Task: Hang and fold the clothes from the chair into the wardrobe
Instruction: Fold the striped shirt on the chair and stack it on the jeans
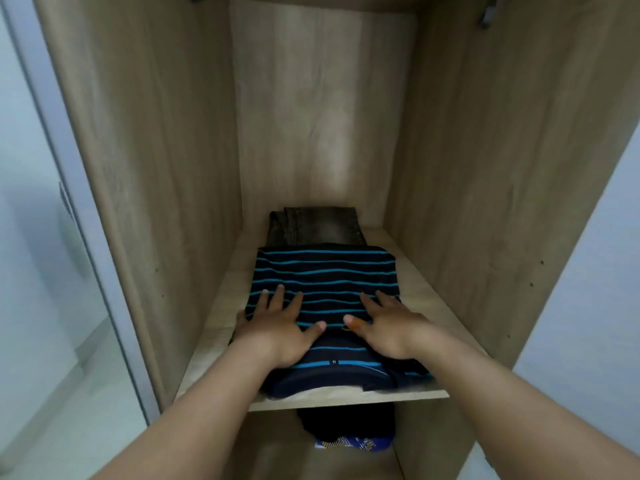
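Note:
A folded dark navy shirt with turquoise stripes (325, 275) lies on the wooden wardrobe shelf (426, 292). My left hand (277, 327) rests flat on its near left part, fingers spread and straight. My right hand (388, 327) presses flat on its near right part, fingers also spread. Behind the shirt, folded grey-brown jeans (317, 225) sit against the wardrobe's back wall. The shirt's collar end reaches the shelf's front edge.
Wooden side walls (149, 168) close the compartment on both sides. Below the shelf lies another dark garment with a blue patterned piece (349, 433). An open wardrobe door (59, 188) stands at the left. A pale wall (595, 271) is at the right.

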